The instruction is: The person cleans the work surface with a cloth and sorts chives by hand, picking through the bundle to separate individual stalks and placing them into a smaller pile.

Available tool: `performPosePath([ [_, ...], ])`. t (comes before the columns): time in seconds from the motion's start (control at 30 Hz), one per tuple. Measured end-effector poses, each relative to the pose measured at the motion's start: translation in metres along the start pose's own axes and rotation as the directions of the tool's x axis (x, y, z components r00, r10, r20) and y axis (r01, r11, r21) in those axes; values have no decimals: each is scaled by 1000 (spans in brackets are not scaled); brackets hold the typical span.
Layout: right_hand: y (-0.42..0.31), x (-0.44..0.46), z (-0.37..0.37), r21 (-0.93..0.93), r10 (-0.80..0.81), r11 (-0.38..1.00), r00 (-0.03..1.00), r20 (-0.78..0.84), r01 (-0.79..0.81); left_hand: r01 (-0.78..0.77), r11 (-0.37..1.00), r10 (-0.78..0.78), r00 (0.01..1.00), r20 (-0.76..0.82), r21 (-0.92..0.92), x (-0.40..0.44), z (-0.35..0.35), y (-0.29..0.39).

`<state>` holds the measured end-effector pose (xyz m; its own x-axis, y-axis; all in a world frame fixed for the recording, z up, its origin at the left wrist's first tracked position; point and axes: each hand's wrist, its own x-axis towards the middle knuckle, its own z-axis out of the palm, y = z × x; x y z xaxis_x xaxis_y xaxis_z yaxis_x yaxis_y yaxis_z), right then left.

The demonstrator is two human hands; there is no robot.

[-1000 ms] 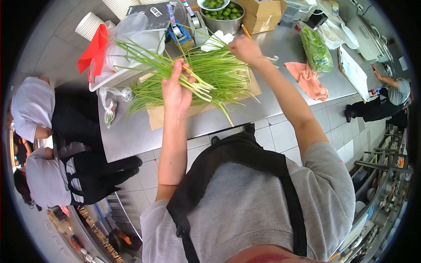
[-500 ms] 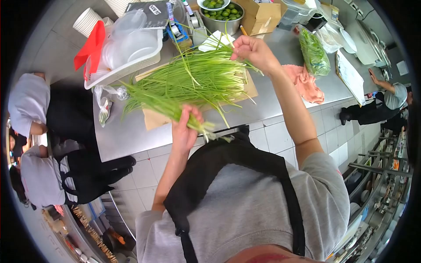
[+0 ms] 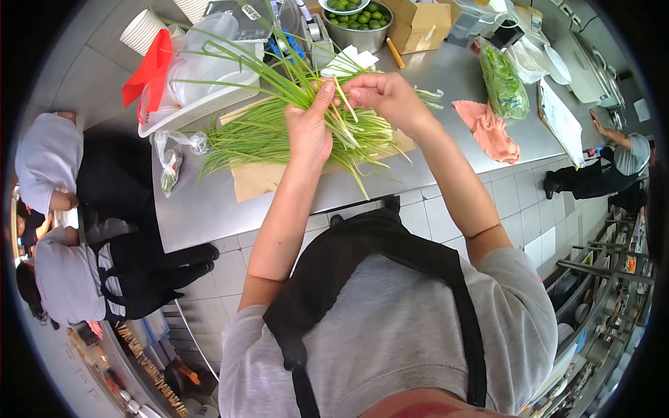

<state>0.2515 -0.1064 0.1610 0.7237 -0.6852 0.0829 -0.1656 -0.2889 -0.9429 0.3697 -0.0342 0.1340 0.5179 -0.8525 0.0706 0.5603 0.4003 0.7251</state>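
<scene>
My left hand (image 3: 310, 127) is wrapped round a bunch of long green stalks (image 3: 275, 75), raised above the pile, leaves toward the upper left and pale ends to the right. The fingers of my right hand (image 3: 390, 99) pinch a pale stalk end at the bunch, close beside my left thumb. Below both hands a large pile of the same stalks (image 3: 244, 139) lies on brown paper (image 3: 254, 182) on the steel table (image 3: 195, 226).
Behind the pile stand a white basket (image 3: 198, 108) of plastic lids, tape dispensers and a metal bowl (image 3: 359, 38) of green fruit. Rightward are a pink cloth (image 3: 488, 132), bagged greens (image 3: 505, 83) and a clipboard (image 3: 559, 122). People stand at left and far right.
My left hand has lifted the bunch from near the table's front edge up over the pile. My right hand has moved slightly down and left to meet it.
</scene>
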Motion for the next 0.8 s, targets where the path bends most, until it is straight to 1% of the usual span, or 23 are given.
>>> performPosePath([
  [0.03, 4, 2, 1, 247, 28, 968, 998, 48, -39, 1, 1000, -1, 1000, 0, 0, 0, -1, 0],
  [0.13, 0, 2, 4, 294, 19, 955, 999, 47, -32, 36, 998, -36, 999, -11, 55, 2, -2, 5],
  [0.17, -4, 2, 4, 294, 16, 955, 999, 51, -30, 50, 996, -53, 998, 40, 72, 3, -2, 10],
  [0.2, -9, 1, 4, 259, -7, 966, 999, 44, -4, 64, 994, -72, 993, 90, 89, 3, -1, 14],
  [0.27, -12, 2, 4, 225, -34, 974, 999, 42, 23, 67, 993, -75, 994, 78, 101, 2, -1, 18],
  [0.33, -11, 3, 3, -8, -51, 999, 997, 52, 51, 72, 991, -80, 994, 71, 113, 2, -4, 17],
  [0.37, -10, 4, 4, -8, -53, 999, 997, 53, 53, 73, 989, -83, 994, 68, 131, 3, -7, 14],
  [0.4, -7, 6, 5, 8, -35, 999, 999, -14, 35, 76, 986, -86, 994, 67, 147, 3, -11, 12],
  [0.43, -5, 8, 6, 27, -17, 999, 996, -82, 19, 95, 988, -101, 994, 46, 124, 3, -13, 10],
  [0.47, -3, 10, 6, 26, -19, 999, 996, -82, 21, 93, 988, -100, 994, 47, 124, 2, -15, 9],
  [0.53, 3, 15, 8, 48, -90, 995, 996, -11, 91, 150, 984, -159, 982, 104, 95, 0, -22, 10],
  [0.57, 5, 17, 9, 49, -90, 995, 996, -13, 90, 178, 982, -185, 975, 126, 63, -1, -24, 11],
  [0.63, 10, 23, 12, 16, 15, 1000, 984, 176, -18, 187, 980, -196, 968, 158, 67, -1, -28, 14],
  [0.67, 14, 26, 12, 17, 14, 1000, 984, 176, -17, 194, 978, -204, 961, 187, 70, -1, -29, 15],
  [0.77, 22, 35, 9, 28, 19, 999, 976, 218, -26, 203, 978, -210, 959, 190, 56, -4, -33, 19],
  [0.8, 21, 41, 4, -120, -94, 988, 995, 31, 97, 201, 978, -208, 961, 184, 54, -3, -35, 19],
])
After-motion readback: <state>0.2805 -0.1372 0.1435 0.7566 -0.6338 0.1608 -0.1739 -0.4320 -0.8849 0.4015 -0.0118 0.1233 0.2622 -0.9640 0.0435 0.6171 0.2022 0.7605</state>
